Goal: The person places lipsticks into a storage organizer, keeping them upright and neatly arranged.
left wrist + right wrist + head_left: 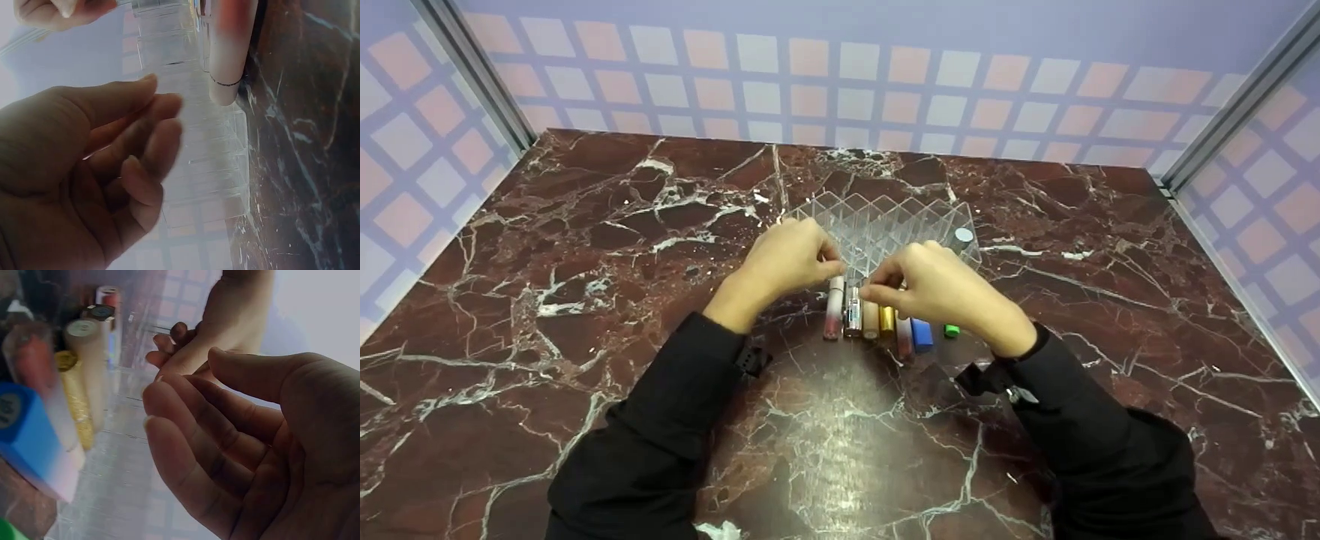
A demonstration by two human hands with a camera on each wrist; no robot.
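Note:
A row of lip-gloss-like tubes lies on the table in front of a clear plastic organizer (934,214) with diamond-shaped compartments. My left hand (789,255) hovers over the organizer's near left side, fingers loosely bent and holding nothing. Just right of it, above the row, is my right hand (941,291), also loosely curved around nothing. Below them lie a pink-red tube (833,315), a silver-and-dark tube (853,315), a beige tube (87,371), a gold tube (73,391), a clear tube with red inside (36,365) and a blue box-shaped tube (34,439).
A green-ended item (952,330) lies at the row's right end, partly hidden by my right arm. In the organizer's right end stands an item with a round pale top (963,237). Patterned panels (855,64) border the dark marbled table (645,262).

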